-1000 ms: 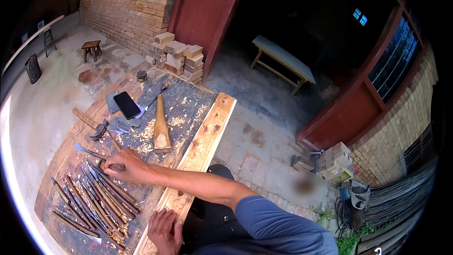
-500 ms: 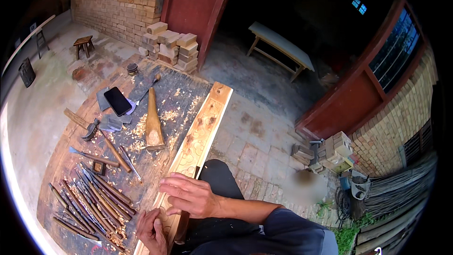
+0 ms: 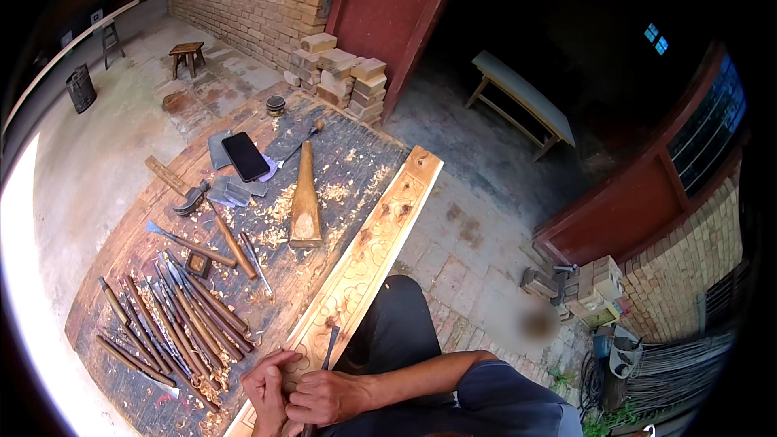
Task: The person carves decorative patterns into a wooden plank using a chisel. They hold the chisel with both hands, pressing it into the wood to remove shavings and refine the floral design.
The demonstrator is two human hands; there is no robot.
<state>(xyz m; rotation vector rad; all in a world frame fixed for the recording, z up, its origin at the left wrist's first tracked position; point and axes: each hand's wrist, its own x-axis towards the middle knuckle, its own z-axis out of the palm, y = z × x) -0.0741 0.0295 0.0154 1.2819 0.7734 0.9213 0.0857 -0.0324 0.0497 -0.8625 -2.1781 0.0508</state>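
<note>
My right hand (image 3: 325,398) is closed around a chisel (image 3: 330,346), its dark metal blade pointing away from me over the edge of a long, pale wooden board (image 3: 354,282). The handle's end shows below the fist. Curved patterns are carved or marked along the board, which lies slanting on the worktable's right edge. Close beside the right hand, my left hand (image 3: 265,388) is over the board with bent fingers drawn together; whatever is between them is hidden. A tapered wooden mallet (image 3: 305,202) lies beyond the hands among shavings.
Several chisels (image 3: 190,316) lie in a cluster on the worktable (image 3: 105,271), left of the hands. Farther off are a hammer (image 3: 188,194), a phone (image 3: 245,157) and a round tin (image 3: 276,105). Stacked bricks (image 3: 336,73) stand behind the table; a bench (image 3: 526,97) is in the dark doorway.
The view has swung, so the table and tools appear farther right. My right hand has moved nearer to me along the board and its fingers have closed; more of the chisel's blade now shows.
</note>
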